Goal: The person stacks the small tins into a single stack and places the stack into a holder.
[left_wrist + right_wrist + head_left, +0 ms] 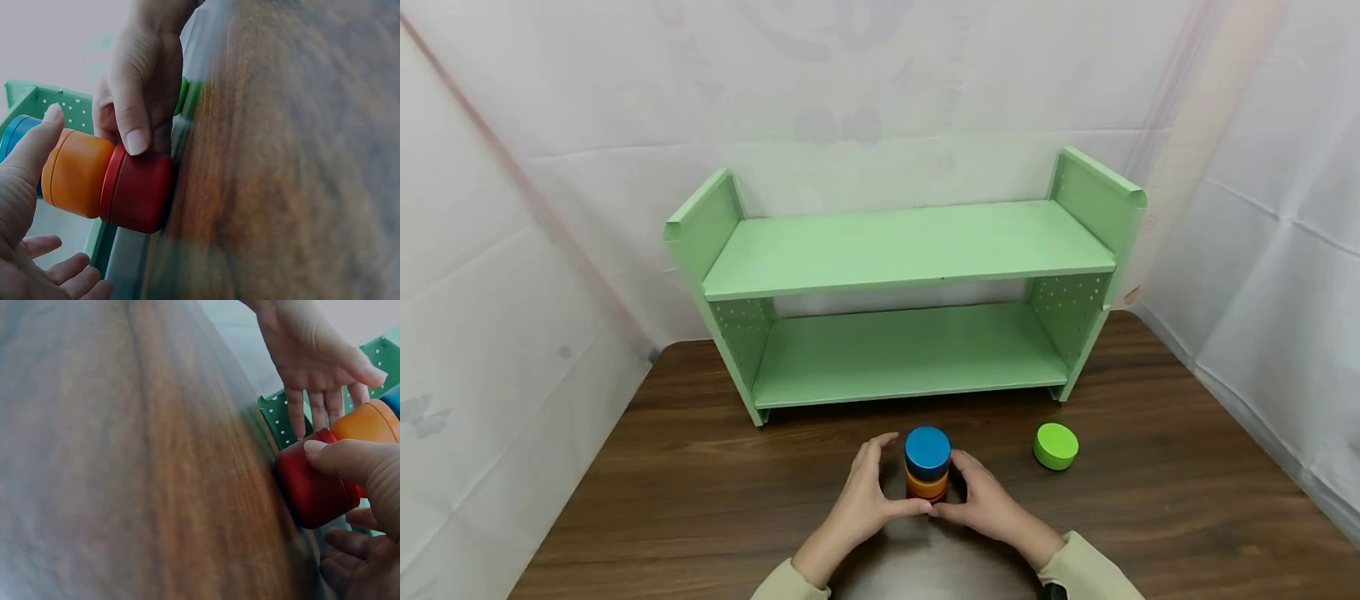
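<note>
Three small round lidded jars stand stacked on the table before me. The blue jar (927, 450) is on top, the orange jar (81, 172) in the middle, and the red jar (140, 190) at the bottom. My left hand (863, 500) is at the stack's left side. Its fingers are spread, and its thumb lies across the blue and orange jars in the left wrist view. My right hand (992, 502) holds the red jar from the right, thumb on its near side and fingers round behind. The right fingers are partly hidden in the head view.
A green two-tier shelf (910, 250) stands at the back of the brown wooden table (700, 500). Right of the stack, a bright green round jar (1056, 447) sits on the table in front of the shelf. White sheets (887, 83) hang behind and at both sides.
</note>
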The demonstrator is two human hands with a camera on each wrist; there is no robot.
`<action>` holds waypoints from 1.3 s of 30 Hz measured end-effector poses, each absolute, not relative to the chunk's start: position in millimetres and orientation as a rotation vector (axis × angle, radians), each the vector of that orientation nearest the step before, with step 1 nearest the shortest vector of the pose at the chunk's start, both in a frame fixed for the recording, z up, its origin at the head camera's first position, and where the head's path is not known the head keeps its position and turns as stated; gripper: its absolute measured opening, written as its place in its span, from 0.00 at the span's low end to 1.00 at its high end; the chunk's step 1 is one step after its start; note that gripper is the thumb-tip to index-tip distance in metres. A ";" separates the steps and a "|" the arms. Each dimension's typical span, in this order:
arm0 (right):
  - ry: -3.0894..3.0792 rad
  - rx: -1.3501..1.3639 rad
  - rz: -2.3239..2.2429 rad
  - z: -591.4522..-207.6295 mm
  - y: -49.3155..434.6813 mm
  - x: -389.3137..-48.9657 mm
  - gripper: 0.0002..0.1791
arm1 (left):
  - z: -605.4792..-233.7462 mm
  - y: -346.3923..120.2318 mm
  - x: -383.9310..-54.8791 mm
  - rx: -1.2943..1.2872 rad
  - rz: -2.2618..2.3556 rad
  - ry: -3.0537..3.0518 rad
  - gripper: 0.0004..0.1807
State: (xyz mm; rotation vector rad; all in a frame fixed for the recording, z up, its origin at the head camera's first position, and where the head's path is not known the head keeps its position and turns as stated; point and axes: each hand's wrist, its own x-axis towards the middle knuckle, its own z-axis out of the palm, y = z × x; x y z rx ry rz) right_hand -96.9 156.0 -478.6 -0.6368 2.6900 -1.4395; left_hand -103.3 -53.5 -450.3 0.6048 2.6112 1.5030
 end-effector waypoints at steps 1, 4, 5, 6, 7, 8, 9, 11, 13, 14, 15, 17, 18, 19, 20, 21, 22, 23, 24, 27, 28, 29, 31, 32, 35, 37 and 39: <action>2.712 -0.623 -1.418 -477.2 156.7 -96.3 0.40 | -451.0 -52.8 -104.1 0.603 1.509 2.604 0.51; 2.738 -0.600 -1.370 -473.6 156.9 -95.5 0.40 | -453.3 -52.4 -105.9 0.593 1.517 2.581 0.51; 2.745 -0.594 -1.353 -472.6 156.3 -95.4 0.41 | -454.1 -52.7 -106.6 0.591 1.514 2.573 0.51; 2.750 -0.589 -1.337 -471.6 155.5 -95.4 0.41 | -454.8 -53.2 -107.0 0.597 1.505 2.570 0.51; 2.756 -0.582 -1.320 -470.9 154.6 -95.3 0.41 | -456.0 -53.9 -107.7 0.600 1.497 2.564 0.50; 2.761 -0.577 -1.305 -470.4 153.8 -95.1 0.41 | -457.4 -54.5 -108.3 0.605 1.488 2.558 0.50; 2.765 -0.573 -1.291 -470.2 153.2 -94.9 0.41 | -459.0 -55.1 -108.8 0.612 1.476 2.554 0.50; 2.770 -0.568 -1.270 -469.8 152.0 -94.7 0.42 | -462.5 -56.5 -109.9 0.618 1.461 2.548 0.50; 2.782 -0.564 -1.256 -469.7 152.2 -93.7 0.42 | -466.2 -56.9 -110.4 0.622 1.462 2.537 0.49; 2.791 -0.559 -1.249 -469.6 152.8 -93.2 0.42 | -467.8 -56.7 -110.4 0.624 1.464 2.532 0.49; 2.802 -0.555 -1.243 -469.1 153.4 -92.8 0.42 | -469.4 -56.4 -110.4 0.626 1.466 2.527 0.49; 2.826 -0.547 -1.229 -467.9 154.2 -91.7 0.42 | -471.8 -55.9 -110.3 0.631 1.475 2.511 0.48; 2.838 -0.547 -1.221 -467.3 154.4 -91.4 0.41 | -472.7 -55.8 -110.0 0.636 1.476 2.506 0.48; 2.851 -0.549 -1.212 -466.6 154.5 -91.2 0.40 | -473.8 -55.7 -110.1 0.642 1.476 2.505 0.48; 2.861 -0.554 -1.208 -465.7 154.4 -91.1 0.40 | -474.8 -55.6 -110.4 0.650 1.474 2.507 0.47; 2.870 -0.564 -1.203 -464.7 154.4 -91.1 0.39 | -475.6 -55.5 -110.7 0.660 1.473 2.509 0.47; 2.879 -0.571 -1.194 -463.8 154.6 -91.2 0.39 | -476.4 -55.3 -111.1 0.670 1.472 2.512 0.47; 2.891 -0.580 -1.187 -462.6 154.9 -91.2 0.39 | -477.1 -55.0 -111.6 0.681 1.474 2.511 0.47; 2.909 -0.587 -1.170 -461.2 155.5 -91.2 0.39 | -477.8 -54.5 -112.1 0.692 1.478 2.510 0.47; 2.967 -0.585 -1.120 -457.8 157.0 -90.1 0.39 | -480.3 -55.4 -111.9 0.704 1.500 2.488 0.46; 2.991 -0.573 -1.095 -456.5 158.0 -90.0 0.40 | -480.9 -55.3 -111.8 0.705 1.507 2.481 0.46; 3.013 -0.556 -1.078 -454.8 159.2 -89.8 0.40 | -481.3 -55.1 -111.5 0.705 1.516 2.473 0.45; 3.046 -0.507 -1.052 -451.4 161.7 -90.0 0.41 | -481.4 -54.4 -110.9 0.699 1.534 2.460 0.45; 3.058 -0.479 -1.045 -449.7 162.8 -90.3 0.41 | -481.2 -54.0 -110.6 0.696 1.535 2.460 0.45; 3.090 -0.410 -1.027 -444.7 165.3 -90.9 0.42 | -480.5 -52.7 -109.6 0.681 1.537 2.447 0.45; 3.115 -0.386 -1.005 -442.3 166.5 -91.5 0.42 | -480.4 -52.2 -109.2 0.673 1.536 2.439 0.45; 3.137 -0.375 -0.979 -440.8 167.6 -92.5 0.42 | -480.5 -52.3 -109.1 0.666 1.540 2.435 0.45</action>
